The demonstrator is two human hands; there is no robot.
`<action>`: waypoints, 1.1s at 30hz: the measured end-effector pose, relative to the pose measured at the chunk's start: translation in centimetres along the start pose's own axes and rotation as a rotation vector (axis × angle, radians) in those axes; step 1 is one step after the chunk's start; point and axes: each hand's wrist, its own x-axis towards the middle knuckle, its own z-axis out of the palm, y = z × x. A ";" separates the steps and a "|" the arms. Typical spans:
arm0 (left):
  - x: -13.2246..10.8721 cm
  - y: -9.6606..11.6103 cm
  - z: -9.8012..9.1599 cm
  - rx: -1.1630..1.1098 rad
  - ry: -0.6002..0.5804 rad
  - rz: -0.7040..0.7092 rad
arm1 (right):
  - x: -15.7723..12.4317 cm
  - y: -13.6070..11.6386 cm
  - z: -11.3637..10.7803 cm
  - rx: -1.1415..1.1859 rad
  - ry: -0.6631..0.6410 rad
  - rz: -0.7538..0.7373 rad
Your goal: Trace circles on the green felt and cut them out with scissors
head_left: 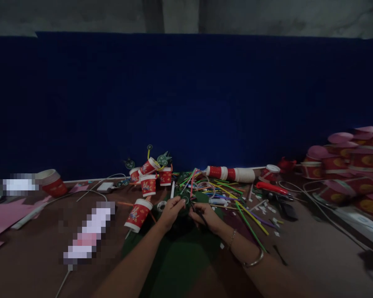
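My left hand (171, 213) is closed, pinching a small dark green paper piece (185, 200) with a pale round mark on it. My right hand (209, 216) is closed around dark scissors (200, 215), whose blades are close to that piece; dim light hides whether they touch it. Below both hands lies a large sheet of green paper (180, 258). Just left of my left hand are a roll of tape (161, 205) and a tilted red paper cup (138, 215). Colored pipe cleaners or straws (230, 190) are scattered beyond my right hand.
More red cups (148, 185) with green cutouts stand behind on the left. A row of nested cups (230, 173) lies at the back, near a red-handled tool (273, 188). Red cups with pink tops (357, 169) are piled right. Pink paper (6, 217) and cables lie left.
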 end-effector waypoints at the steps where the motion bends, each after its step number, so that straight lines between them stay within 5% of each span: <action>1: 0.0 0.0 0.0 0.001 0.005 -0.001 | 0.0 0.0 0.0 -0.004 0.002 0.001; 33: 0.0 -0.4 -0.1 -0.010 -0.038 0.032 | 0.2 0.1 0.0 0.000 -0.009 -0.017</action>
